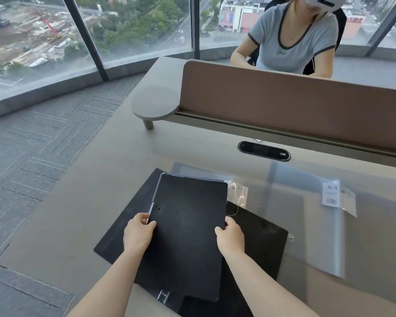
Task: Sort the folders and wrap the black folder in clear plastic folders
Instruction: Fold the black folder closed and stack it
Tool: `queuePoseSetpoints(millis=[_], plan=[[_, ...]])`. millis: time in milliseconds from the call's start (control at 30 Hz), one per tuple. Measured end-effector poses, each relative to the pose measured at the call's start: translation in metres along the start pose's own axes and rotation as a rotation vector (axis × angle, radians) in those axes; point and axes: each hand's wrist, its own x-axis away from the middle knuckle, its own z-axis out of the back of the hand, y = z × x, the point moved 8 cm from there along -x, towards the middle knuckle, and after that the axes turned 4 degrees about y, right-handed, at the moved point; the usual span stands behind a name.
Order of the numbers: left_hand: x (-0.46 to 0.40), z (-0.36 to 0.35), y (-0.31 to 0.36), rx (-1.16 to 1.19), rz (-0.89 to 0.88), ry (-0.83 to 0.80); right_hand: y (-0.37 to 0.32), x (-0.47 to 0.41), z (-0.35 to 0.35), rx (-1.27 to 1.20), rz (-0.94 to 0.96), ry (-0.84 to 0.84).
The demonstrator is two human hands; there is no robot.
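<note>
Across the lower frame runs a grey desk [82, 202]; clear plastic folders [306, 225] lie at right. At lower centre, the left hand [138, 234] and right hand [231, 236] pinch a black folder [188, 236] by its side edges.

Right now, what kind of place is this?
Probably a high-rise office: a grey shared desk with a brown fabric divider panel, floor-to-ceiling windows over a city, and an oval black cable port.

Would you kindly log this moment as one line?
left hand: grips black folder left edge | right hand: grips right edge | clear plastic folders: on desk
</note>
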Motion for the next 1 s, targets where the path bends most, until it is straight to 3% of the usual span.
queuePoseSetpoints(millis=[433, 600, 767, 1000], plan=[[-0.004, -0.029, 0.003, 0.139, 0.153, -0.123, 0.009, -0.011, 0.006, -0.232, -0.067, -0.01], [0.006, -0.041, 0.028, 0.16, 0.102, -0.185, 0.011, -0.006, 0.03, -0.379, -0.057, -0.026], [0.02, -0.046, 0.047, 0.192, 0.032, -0.137, 0.021, -0.006, 0.059, -0.482, -0.05, -0.017], [0.057, -0.09, 0.085, 0.347, 0.001, -0.214, 0.043, -0.018, 0.126, -0.472, -0.029, 0.043]])
